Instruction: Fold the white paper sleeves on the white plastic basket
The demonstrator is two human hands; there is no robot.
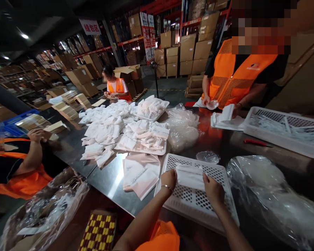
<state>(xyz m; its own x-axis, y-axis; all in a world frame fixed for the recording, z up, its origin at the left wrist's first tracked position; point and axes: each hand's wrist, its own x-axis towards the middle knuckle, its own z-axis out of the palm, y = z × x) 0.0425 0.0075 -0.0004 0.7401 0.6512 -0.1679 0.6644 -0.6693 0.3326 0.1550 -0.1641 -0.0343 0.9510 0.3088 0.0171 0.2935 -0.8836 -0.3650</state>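
Note:
Both my hands hold one white folded packet (190, 176) over a white perforated plastic tray (199, 202) on a steel table (107, 177). My left hand (169, 179), with a bracelet at the wrist, grips the packet's left end with closed fingers. My right hand (211, 188) grips its right end the same way. A stack of flat white paper bags (140, 174) lies just left of the tray.
A big heap of white packets (120, 129) covers the table's middle, with clear plastic bags (181, 127) beside it and at right (274, 198). Co-workers in orange vests work at left (23, 164), far back (116, 87) and right (238, 76). Another tray (285, 130) and a red cutter (256, 142) lie at right.

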